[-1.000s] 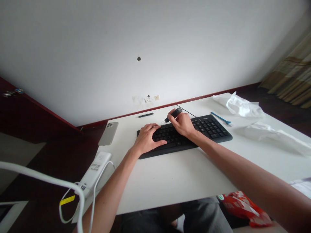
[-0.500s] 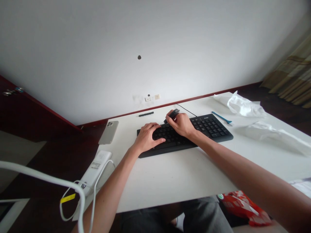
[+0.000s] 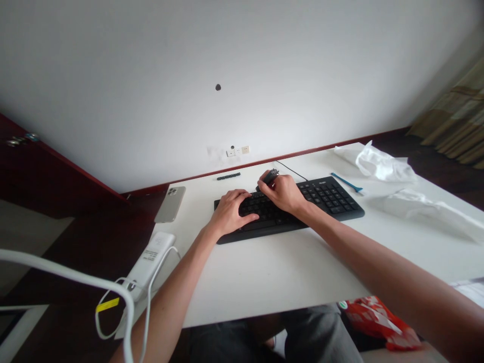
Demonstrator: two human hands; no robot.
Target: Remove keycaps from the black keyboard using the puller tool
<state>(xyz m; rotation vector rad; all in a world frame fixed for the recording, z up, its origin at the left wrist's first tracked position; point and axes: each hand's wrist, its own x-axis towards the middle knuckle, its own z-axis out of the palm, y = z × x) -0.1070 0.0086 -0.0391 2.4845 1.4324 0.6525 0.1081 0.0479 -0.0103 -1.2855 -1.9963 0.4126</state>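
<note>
A black keyboard (image 3: 330, 197) lies on the white table (image 3: 242, 282), with its cable running off the back. My left hand (image 3: 230, 213) rests over its left end, thumb and fingers apart, touching the keys and the rear edge. Over the keyboard's middle, my right hand (image 3: 285, 192) is closed round a small dark tool (image 3: 271, 177). The tool's upper end sticks out above the fist; its lower part is mostly hidden by the fingers, so its exact kind cannot be made out.
Behind the keyboard lies a black twisted strip (image 3: 229, 176). To the left are a phone (image 3: 171, 204) and a white power strip (image 3: 151, 259) with white cables. A blue brush (image 3: 347, 182) and crumpled white plastic bags (image 3: 385, 164) lie right. A red package (image 3: 380, 322) is below the table's front edge.
The view has shifted very slightly. Both hands stay in nearly the same place on the keyboard, the right one still round the dark tool.
</note>
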